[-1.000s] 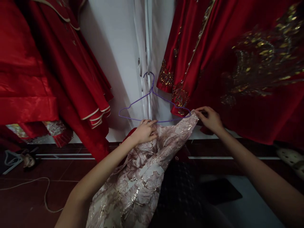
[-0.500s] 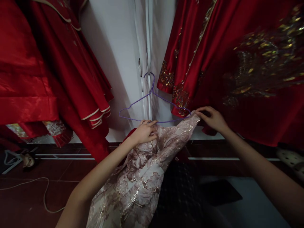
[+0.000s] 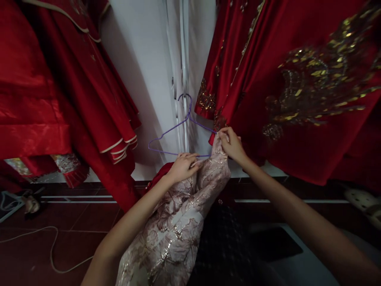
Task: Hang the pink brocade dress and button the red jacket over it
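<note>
A purple wire hanger (image 3: 171, 131) hangs by its hook from a white vertical rail (image 3: 183, 59) against the white wall. A pale pink garment with gold brocade (image 3: 175, 234) runs from the hanger's bottom bar down toward me. My left hand (image 3: 183, 167) is closed on the garment's top edge at the hanger's bottom bar. My right hand (image 3: 232, 143) pinches the garment's other upper corner, pulled up against the hanger's right arm.
Red satin robes (image 3: 74, 83) hang at the left. A red gown with gold embroidery (image 3: 300, 87) hangs at the right, close behind my right hand. Dark red floor tiles (image 3: 35, 254) carry a white cable (image 3: 50, 246). A white slipper (image 3: 361, 200) lies at far right.
My right hand has moved left and up with the garment's corner, from the hanger's right tip to its right arm. The garment's top edge is now bunched narrower. My left hand stays put.
</note>
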The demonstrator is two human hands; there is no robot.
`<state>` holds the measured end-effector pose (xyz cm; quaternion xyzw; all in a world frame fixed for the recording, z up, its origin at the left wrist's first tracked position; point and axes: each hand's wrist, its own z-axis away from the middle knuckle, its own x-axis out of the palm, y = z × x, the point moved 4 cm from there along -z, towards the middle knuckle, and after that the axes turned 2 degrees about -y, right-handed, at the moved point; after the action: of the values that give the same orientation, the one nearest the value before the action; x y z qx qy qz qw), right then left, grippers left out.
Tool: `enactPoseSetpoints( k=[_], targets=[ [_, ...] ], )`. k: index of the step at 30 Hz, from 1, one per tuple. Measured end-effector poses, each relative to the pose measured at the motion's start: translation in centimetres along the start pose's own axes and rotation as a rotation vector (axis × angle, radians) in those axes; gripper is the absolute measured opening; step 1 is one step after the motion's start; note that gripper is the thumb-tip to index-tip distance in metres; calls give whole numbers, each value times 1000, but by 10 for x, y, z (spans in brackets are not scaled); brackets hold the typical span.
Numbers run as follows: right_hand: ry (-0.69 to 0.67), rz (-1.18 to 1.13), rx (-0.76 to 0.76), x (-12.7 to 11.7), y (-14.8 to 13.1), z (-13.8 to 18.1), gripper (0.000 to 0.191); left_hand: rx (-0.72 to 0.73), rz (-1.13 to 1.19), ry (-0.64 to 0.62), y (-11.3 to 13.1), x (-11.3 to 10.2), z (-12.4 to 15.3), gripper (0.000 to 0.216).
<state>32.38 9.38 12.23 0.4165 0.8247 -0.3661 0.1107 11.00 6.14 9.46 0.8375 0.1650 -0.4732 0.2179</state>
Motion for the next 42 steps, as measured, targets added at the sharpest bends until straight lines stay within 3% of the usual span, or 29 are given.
enactPoseSetpoints(
  k=[4,8,11,14,19,25,31,33,37,39,42],
  targets=[
    [36,0,17,-7,1,0,15,-48,68,158,-24,-33,14,28],
    [37,-17,-12,-23,-1,-6,15,-361,-10,426,-87,-63,53,33],
    [34,-19,-32,-30,-6,-7,14,-551,50,533,-130,-62,84,37],
    [33,-16,-54,-34,-10,-6,14,-670,186,569,-155,-47,103,43],
    [15,6,-38,-36,-12,-7,16,-697,331,583,-163,-30,112,43],
    [27,-23,-69,-36,-8,-10,16,-665,423,674,-164,-31,113,38],
    [-2,-57,-73,-35,-4,-12,14,-576,435,678,-158,-48,79,38],
    [-14,-74,-68,-33,-2,-12,15,-516,401,639,-150,-57,61,38],
    [-20,-89,-58,-32,3,-14,16,-381,460,428,-144,-64,39,40],
    [-31,-101,-48,-31,5,-15,15,-474,562,397,-156,-59,47,47],
    [-42,-122,-45,-31,5,-15,14,-768,517,337,-179,-36,83,47]
  ],
)
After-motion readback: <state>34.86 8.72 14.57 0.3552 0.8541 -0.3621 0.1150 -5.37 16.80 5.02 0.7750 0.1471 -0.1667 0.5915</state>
